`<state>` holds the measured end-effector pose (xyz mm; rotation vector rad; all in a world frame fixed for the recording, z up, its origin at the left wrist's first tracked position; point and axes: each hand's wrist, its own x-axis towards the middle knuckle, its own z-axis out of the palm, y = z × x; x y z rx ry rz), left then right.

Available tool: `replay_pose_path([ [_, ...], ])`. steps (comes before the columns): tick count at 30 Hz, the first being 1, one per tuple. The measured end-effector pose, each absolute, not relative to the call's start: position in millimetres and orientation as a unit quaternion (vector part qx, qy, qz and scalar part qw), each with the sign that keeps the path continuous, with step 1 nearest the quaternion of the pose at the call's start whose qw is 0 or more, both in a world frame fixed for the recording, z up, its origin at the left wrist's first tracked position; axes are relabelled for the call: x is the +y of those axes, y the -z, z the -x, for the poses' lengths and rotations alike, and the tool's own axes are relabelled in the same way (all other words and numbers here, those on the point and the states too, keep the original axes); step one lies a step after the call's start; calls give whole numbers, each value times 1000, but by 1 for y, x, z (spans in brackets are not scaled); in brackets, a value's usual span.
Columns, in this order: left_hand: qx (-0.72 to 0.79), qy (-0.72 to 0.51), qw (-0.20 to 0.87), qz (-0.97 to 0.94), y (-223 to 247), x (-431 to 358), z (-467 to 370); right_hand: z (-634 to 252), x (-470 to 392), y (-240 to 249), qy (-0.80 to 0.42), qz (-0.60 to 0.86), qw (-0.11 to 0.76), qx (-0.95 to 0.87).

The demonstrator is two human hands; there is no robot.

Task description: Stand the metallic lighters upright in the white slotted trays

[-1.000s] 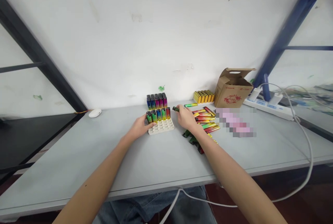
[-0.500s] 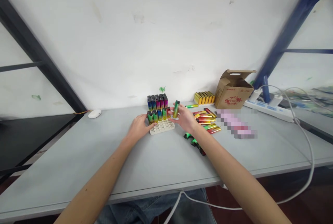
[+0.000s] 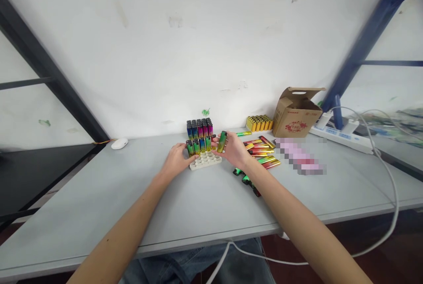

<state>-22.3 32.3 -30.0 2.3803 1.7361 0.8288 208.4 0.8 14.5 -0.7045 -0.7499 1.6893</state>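
Observation:
My right hand (image 3: 235, 149) pinches a green-and-yellow lighter (image 3: 222, 142), tilted just right of a white tray with holes (image 3: 205, 161). My left hand (image 3: 176, 159) is closed around the left end of that tray, its thumb along the front beside the lighters. Several upright lighters (image 3: 202, 145) in green, blue and yellow stand in the tray's back row, and the front holes show bare. Behind them is a block of blue and purple lighters (image 3: 199, 128). To the right of my right hand lies a loose pile of red, gold and green lighters (image 3: 262, 152).
A tray of yellow lighters (image 3: 259, 123) stands near the wall, next to an open cardboard box (image 3: 295, 114). Farther right are a white power strip (image 3: 343, 139) and a cable (image 3: 393, 187). A white oval object (image 3: 119, 144) lies at the left. A pink blurred item (image 3: 299, 156) lies right.
My right hand has moved the lighter slightly down and left toward the tray. My left hand stays at the tray's left end.

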Motion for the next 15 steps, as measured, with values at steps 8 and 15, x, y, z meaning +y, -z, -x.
replay_pose_path([
  [8,574,-264,36,-774,30,32,22,-202,0,-8,-720,286,507,-379],
  [15,570,-282,24,-772,32,33,23,-193,-3,-4,-698,310,509,-397],
])
